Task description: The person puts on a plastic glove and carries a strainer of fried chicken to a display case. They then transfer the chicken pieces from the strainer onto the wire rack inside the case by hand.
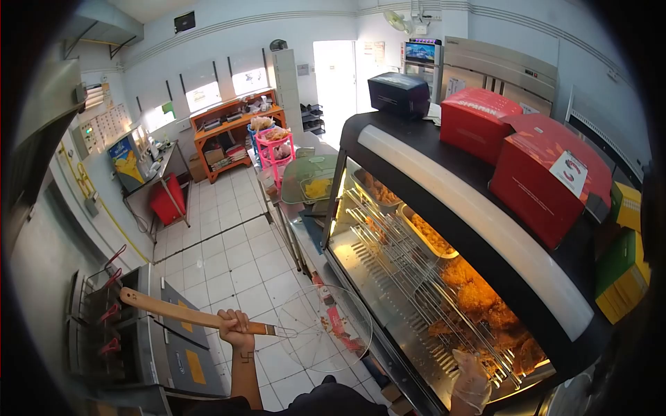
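Observation:
My left hand (236,329) grips the wooden handle of a wire skimmer (326,333), whose round mesh basket hangs over the tiled floor between the fryer and the display case. My right hand (470,381), in a clear plastic glove, reaches into the heated display case (430,277) and touches the wire rack beside a pile of fried chicken (485,305). Whether this hand holds a piece cannot be told.
A deep fryer (132,326) with red-handled baskets stands at the left. Red cardboard boxes (541,173) and a black box (397,92) sit on top of the case. Trays of fried food (430,232) lie further back. A pink rack (275,149) and wooden shelves (236,128) stand at the far wall.

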### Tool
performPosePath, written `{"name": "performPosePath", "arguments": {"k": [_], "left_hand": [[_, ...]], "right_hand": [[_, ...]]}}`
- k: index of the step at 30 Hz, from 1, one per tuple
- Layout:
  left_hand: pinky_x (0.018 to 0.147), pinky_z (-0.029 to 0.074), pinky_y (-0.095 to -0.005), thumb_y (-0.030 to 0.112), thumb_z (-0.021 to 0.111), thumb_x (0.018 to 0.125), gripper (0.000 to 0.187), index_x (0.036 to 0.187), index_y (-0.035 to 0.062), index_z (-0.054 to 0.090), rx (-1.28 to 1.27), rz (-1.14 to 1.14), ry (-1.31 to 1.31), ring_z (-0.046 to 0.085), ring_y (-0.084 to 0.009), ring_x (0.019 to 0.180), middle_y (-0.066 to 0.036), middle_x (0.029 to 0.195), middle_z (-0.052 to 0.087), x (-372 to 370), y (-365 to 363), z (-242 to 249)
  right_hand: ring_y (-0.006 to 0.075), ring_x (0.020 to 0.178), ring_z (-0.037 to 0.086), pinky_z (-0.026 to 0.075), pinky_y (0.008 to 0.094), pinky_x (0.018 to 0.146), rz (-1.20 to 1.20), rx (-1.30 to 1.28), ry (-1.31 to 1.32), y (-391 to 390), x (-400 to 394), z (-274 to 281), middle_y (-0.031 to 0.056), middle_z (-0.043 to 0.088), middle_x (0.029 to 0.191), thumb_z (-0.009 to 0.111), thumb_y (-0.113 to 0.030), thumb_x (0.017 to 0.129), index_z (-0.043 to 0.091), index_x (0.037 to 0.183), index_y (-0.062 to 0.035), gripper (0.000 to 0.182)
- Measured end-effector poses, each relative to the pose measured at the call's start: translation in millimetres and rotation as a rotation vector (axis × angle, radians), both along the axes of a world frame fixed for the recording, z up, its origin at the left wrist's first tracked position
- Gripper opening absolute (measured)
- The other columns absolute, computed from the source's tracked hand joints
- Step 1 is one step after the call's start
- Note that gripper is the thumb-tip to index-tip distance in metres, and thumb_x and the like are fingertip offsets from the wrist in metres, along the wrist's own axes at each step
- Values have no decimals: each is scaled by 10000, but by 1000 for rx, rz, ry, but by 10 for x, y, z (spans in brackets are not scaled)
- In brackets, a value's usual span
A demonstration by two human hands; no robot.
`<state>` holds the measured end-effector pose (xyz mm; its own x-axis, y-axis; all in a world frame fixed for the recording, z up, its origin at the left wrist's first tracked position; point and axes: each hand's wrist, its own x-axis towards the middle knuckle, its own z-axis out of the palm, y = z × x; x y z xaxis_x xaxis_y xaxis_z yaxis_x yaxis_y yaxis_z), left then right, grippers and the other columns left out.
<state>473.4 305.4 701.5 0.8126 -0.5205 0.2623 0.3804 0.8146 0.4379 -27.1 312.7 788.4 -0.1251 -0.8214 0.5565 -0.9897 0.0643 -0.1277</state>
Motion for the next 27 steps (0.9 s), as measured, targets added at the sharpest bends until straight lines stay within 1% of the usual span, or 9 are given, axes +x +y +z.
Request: {"name": "performPosePath", "arguments": {"k": [2, 6, 8, 11, 13, 15, 16, 20, 27], "left_hand": [[367, 279, -233, 43, 499, 687, 250, 635, 144, 277, -19, -12, -7, 255, -104, 375, 5, 485, 294, -40, -25, 26], [375, 278, -231, 30, 502, 687, 268, 629, 151, 270, -30, -59, -31, 252, -105, 382, 4, 486, 291, -79, -39, 105], [382, 282, -232, 26, 496, 697, 275, 619, 154, 265, -64, -87, -70, 253, -107, 385, -1, 490, 287, -77, -45, 85], [385, 286, -233, 31, 498, 702, 272, 612, 153, 272, 5, -76, -81, 259, -109, 386, -5, 494, 289, -179, -6, 189], [398, 297, -227, 36, 496, 704, 263, 612, 156, 281, -18, -115, -121, 273, -109, 398, -1, 500, 291, -117, 34, 75], [403, 301, -222, 39, 496, 704, 265, 611, 159, 278, -22, -133, -127, 276, -108, 406, 1, 503, 290, -96, 48, 3], [406, 303, -217, 44, 496, 705, 275, 608, 162, 267, -16, -133, -129, 288, -105, 410, 5, 503, 288, -92, 58, -43], [408, 309, -216, 58, 504, 714, 280, 607, 163, 267, -31, -150, -130, 306, -101, 402, 4, 490, 291, -217, 122, -88], [415, 330, -214, 90, 537, 703, 277, 603, 164, 290, -39, -204, -130, 320, -102, 396, 6, 466, 333, -272, 263, -114]], "right_hand": [[294, 678, 668, 528, 409, 560, -135, 135, 99, 189, -130, 46, 94, 663, 780, 549, -186, 924, 647, 1008, -216, 132], [308, 654, 653, 518, 430, 580, -214, 298, 304, 559, -204, 267, 123, 683, 810, 590, -247, 907, 664, 1037, -78, 226], [279, 692, 661, 533, 404, 594, -242, 345, 341, 655, -273, 288, 76, 668, 962, 598, -194, 881, 646, 1099, -135, 231], [234, 750, 674, 555, 365, 616, -281, 376, 357, 761, -418, 229, 5, 646, 1190, 609, -115, 843, 617, 1192, -220, 365], [208, 763, 651, 550, 341, 616, -283, 249, 472, 854, -503, 156, -27, 625, 1035, 596, -65, 815, 608, 1183, -248, 411], [263, 760, 665, 538, 372, 653, -296, 207, 38, 868, -392, 328, 47, 655, 975, 631, -77, 842, 605, 1081, -145, 250], [265, 780, 672, 535, 368, 658, -257, 127, 101, 909, -476, 241, 56, 670, 943, 645, -77, 838, 614, 1073, -143, 246], [288, 803, 690, 541, 364, 681, -236, -99, -155, 902, -671, 65, 110, 697, 880, 674, -119, 851, 652, 1023, -127, 174], [294, 757, 692, 542, 381, 661, -152, -66, -143, 949, -723, 81, 140, 690, 838, 701, -180, 845, 659, 1008, -126, 177]]}}
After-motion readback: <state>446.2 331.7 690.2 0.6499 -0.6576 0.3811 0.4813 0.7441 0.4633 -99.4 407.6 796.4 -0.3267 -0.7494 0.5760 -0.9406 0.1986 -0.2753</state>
